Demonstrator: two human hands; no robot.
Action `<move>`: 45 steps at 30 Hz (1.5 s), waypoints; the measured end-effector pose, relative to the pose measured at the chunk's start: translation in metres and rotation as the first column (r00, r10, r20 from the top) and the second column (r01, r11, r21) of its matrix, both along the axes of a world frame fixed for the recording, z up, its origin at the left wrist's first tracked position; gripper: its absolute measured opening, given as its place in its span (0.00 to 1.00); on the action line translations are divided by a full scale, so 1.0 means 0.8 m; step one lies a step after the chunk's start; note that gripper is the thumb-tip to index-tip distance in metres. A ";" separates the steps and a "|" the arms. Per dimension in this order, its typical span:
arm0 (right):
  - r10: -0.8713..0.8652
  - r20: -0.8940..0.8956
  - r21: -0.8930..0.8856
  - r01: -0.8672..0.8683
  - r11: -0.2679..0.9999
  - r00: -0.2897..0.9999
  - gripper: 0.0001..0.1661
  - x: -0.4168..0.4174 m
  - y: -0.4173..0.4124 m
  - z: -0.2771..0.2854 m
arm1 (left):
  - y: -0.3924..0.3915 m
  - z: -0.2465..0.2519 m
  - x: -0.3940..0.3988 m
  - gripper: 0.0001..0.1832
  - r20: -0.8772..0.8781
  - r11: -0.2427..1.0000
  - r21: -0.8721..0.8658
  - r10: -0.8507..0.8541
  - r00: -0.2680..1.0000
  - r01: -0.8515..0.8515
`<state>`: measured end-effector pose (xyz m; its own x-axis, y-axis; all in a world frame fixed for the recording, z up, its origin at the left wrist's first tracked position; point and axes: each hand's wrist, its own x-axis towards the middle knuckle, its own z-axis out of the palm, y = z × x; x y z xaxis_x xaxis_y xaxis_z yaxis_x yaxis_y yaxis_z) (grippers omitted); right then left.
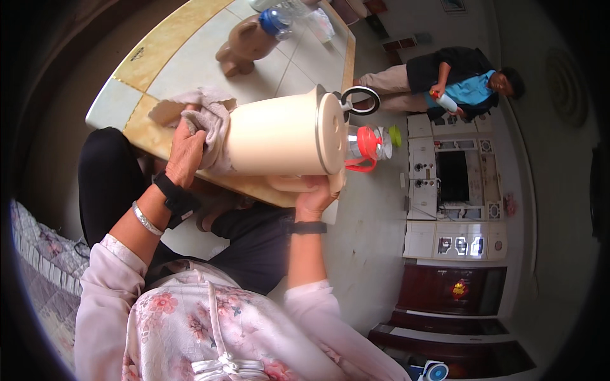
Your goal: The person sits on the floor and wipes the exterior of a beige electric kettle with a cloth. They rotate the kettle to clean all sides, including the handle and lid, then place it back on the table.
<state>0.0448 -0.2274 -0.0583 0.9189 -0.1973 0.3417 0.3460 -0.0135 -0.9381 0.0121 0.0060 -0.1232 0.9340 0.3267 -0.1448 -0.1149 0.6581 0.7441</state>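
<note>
A cream insulated jug (281, 135) stretches across the middle of the picture, its round lid (332, 133) to the right. My right hand (315, 195) grips its handle (286, 183) near the lid end. With my left hand (188, 147) I hold a crumpled greyish-pink cloth (214, 114) against the jug's base end. The cloth partly covers my fingers and the jug's bottom. Just past the lid, a clear pitcher with a red lid (368, 142) is partly hidden by the jug.
On the tiled table (190, 71) stands a brown bear-shaped bottle (250, 43) with a blue cap. A black-and-white ring handle (364, 101) and a green lid (394, 136) show beyond the jug. Farther off, a person (452, 85) holds a white bottle near white cabinets (421, 157).
</note>
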 end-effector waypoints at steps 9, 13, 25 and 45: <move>-0.070 0.032 0.021 0.069 0.997 0.997 0.04 -0.007 0.031 0.018 | 0.008 0.014 -0.010 0.34 -0.042 0.862 0.480 -0.162 0.986 0.162; -0.069 0.034 -0.077 0.071 0.994 0.997 0.06 -0.007 0.027 0.017 | 0.020 0.079 -0.014 0.34 0.082 0.866 0.441 -0.300 0.950 0.236; 0.010 0.000 0.019 -0.010 1.000 1.000 0.05 -0.001 0.021 0.005 | 0.022 0.069 0.011 0.34 -0.004 0.785 0.580 -0.266 0.964 0.220; -0.040 0.066 -0.177 0.051 0.983 0.997 0.07 -0.010 0.043 0.012 | 0.037 0.093 0.009 0.35 0.168 0.928 0.221 -0.340 0.925 0.301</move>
<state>0.0365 -0.1928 -0.0490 0.8864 -0.1693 0.4308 0.3981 -0.1958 -0.8962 0.0193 0.0355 -0.0491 0.9959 0.0080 0.0898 -0.0801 0.5346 0.8413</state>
